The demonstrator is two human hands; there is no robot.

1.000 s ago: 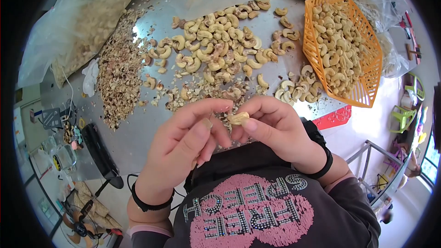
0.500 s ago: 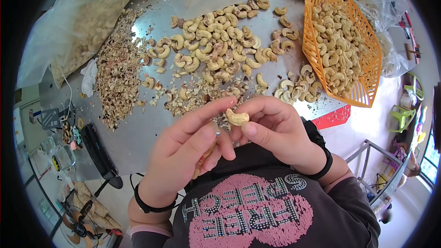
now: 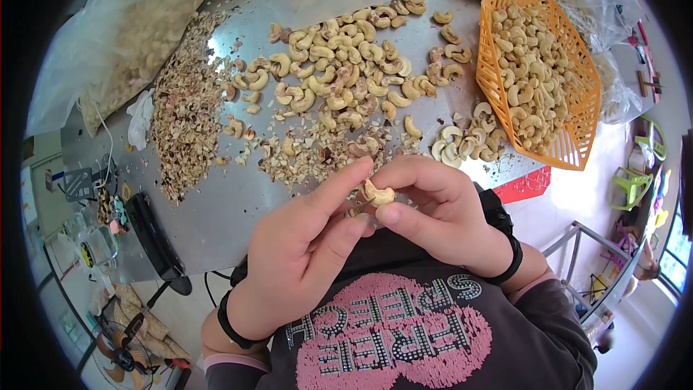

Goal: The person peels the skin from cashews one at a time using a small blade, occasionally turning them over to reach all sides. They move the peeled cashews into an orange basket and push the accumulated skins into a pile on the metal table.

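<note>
Cream-coloured and curved, one cashew kernel (image 3: pixel 377 193) sits pinched between thumb and forefinger of the right hand (image 3: pixel 440 206), just above the near edge of the steel table (image 3: pixel 238 224). That grip is closed on the kernel's right end; its other end sticks out towards the left hand (image 3: pixel 307 242), whose forefinger and thumb tips stand a little apart beside it. A thin sliver shows between them against the kernel – too small to name – and whether the curled left fingers clasp anything I cannot tell

Beyond the hands, a pile of cashew kernels (image 3: pixel 339 65) spreads towards the table's far edge, while a heap of flaked skins (image 3: pixel 184 115) runs along its left part. An orange plastic basket (image 3: pixel 485 50), filled with cashews, stands at the right edge – a small group of paler kernels (image 3: pixel 469 141) lies just beside it
</note>
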